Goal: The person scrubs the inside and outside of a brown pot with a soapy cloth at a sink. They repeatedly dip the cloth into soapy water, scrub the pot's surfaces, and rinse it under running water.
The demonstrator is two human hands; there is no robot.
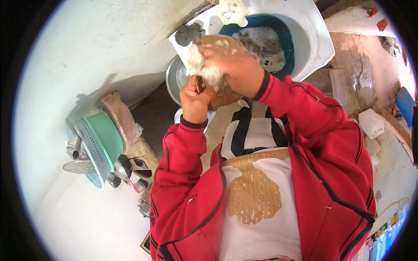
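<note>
My left hand [197, 99] grips the brown handle of a round, brownish translucent lid or pot [225, 94]; the hands hide part of it, so which of the two cannot be told. Against its surface my right hand [228, 62], a little blurred, presses a pale, soft scrubbing cloth or mesh [197, 60]. Behind my hands a dark teal basin [289, 42] of foamy, murky water [263, 45] sits in a white sink [321, 49]. A dark wire-like scouring pad [187, 34] lies on the sink's left corner.
A cream patterned dish [232, 12] is on the sink's back edge. One metal basin [171, 78] stands below left. Further left are a green basin [106, 137], a pale blue colander [93, 153] and metal cookware. The wall rises at left; a white block-like container [371, 123] is at right.
</note>
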